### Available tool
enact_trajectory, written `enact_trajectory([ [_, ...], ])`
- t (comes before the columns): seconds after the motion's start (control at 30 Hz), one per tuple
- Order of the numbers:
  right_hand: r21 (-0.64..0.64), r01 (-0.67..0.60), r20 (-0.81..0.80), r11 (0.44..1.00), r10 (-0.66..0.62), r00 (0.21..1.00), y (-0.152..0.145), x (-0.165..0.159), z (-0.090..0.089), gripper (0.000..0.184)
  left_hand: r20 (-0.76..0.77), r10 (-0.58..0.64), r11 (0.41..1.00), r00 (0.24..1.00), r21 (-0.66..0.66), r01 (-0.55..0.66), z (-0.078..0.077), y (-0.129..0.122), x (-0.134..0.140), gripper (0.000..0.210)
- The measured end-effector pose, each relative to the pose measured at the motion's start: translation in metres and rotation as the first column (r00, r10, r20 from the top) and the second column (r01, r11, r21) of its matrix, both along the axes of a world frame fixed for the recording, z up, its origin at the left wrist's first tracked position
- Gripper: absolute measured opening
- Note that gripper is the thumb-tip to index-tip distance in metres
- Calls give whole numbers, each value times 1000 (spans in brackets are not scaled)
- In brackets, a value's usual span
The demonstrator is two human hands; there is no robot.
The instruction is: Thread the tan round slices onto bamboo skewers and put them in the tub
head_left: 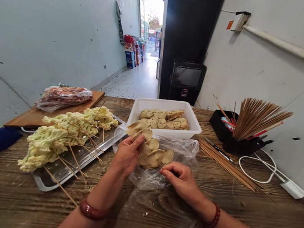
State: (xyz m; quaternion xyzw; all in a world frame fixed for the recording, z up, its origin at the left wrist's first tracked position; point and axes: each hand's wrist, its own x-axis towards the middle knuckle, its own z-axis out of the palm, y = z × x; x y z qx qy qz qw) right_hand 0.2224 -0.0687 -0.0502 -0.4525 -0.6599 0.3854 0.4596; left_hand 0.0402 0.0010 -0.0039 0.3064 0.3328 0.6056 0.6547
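Note:
My left hand (129, 153) is closed on several thin, round beige slices (150, 147), its thumb on top. They overlap in a loose row above a clear plastic bag (149, 179). At the row's right end, my right hand (180, 177) pinches what looks like the end of a bamboo skewer, mostly hidden by the fingers and the slices. Just behind my hands stands a white plastic tub (163, 132), holding more beige slices (154, 118) threaded on skewers.
To the left, skewered cauliflower (48, 141) lies on a metal tray (49, 184). Behind it, a bagged reddish food (64, 97) rests on a cutting board (19, 119). On the right are loose skewers (227, 165), a black holder (235, 145) packed with skewers, and a white cable (243, 168).

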Motion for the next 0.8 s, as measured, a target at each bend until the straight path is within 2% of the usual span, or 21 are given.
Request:
enact_trajectory([
  [0.4,9,15,-18,1000,-15,1000,1,3,4,19,14,-76,997,997,-20,76,1,-2,2,21],
  [0.8,7,-42,40,999,42,998,1,2,-3,18,129,47,999,991,-3,-47,11,7,-18,15],
])
